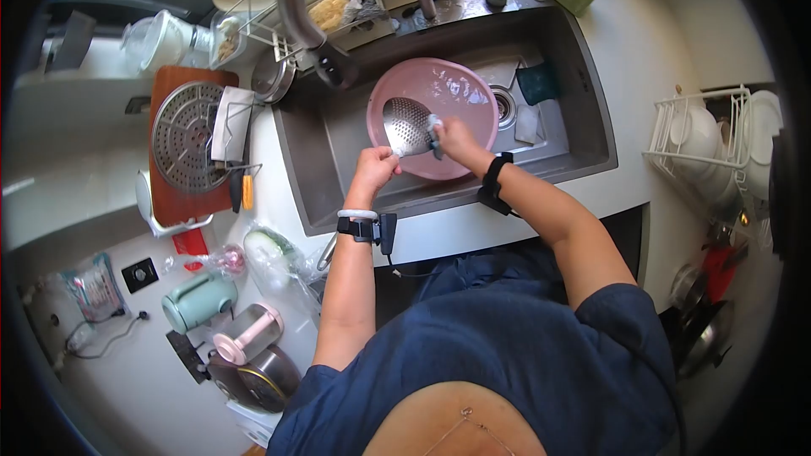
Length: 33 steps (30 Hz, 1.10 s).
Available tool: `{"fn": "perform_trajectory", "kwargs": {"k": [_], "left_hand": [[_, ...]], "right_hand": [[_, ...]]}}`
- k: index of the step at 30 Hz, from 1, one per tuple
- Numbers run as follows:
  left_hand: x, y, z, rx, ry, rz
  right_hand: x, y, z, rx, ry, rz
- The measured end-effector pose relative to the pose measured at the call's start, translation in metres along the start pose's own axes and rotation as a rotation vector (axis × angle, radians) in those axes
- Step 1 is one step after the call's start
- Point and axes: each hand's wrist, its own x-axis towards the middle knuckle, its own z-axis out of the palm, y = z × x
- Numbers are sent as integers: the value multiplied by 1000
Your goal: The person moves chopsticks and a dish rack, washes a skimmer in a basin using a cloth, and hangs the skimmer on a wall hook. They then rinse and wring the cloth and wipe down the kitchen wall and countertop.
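Note:
My left hand (376, 173) is closed at the lower edge of a metal skimmer (407, 122) with a perforated bowl. The skimmer is tilted over a pink basin (483, 101) of water, which stands in the sink (579, 76). A silver handle-like piece (326, 253) shows beside my left wrist; whether it belongs to the skimmer I cannot tell. My right hand (463, 145) is closed around a small grey-blue scrubbing cloth or sponge (434, 133) at the right side of the perforated bowl. My fingers hide part of it.
The faucet (325, 55) arches over the sink's back left. A dark green cup-like item (538, 82) and a pale block (527, 124) lie right of the basin. A cutting board (165, 194) and steamer plate (194, 135) are at left, a dish rack (701, 135) at right.

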Motion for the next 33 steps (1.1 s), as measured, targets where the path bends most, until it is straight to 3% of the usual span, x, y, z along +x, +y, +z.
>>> {"fn": "perform_trajectory", "kwargs": {"k": [3, 11, 15, 21, 24, 33], "left_hand": [[-13, -1, -3, 26, 39, 35], [-33, 6, -2, 116, 189, 202], [-39, 9, -1, 122, 236, 196], [-54, 24, -5, 201, 284, 252], [-43, 20, 1, 160, 302, 270], [-46, 38, 2, 195, 317, 267]], "right_hand": [[14, 41, 5, -56, -22, 4], [13, 70, -9, -306, -125, -93], [-2, 43, -35, -313, -146, -25], [15, 51, -54, -409, -67, -100], [33, 62, -70, -284, 16, -13], [33, 43, -82, -181, 71, -116]]}}
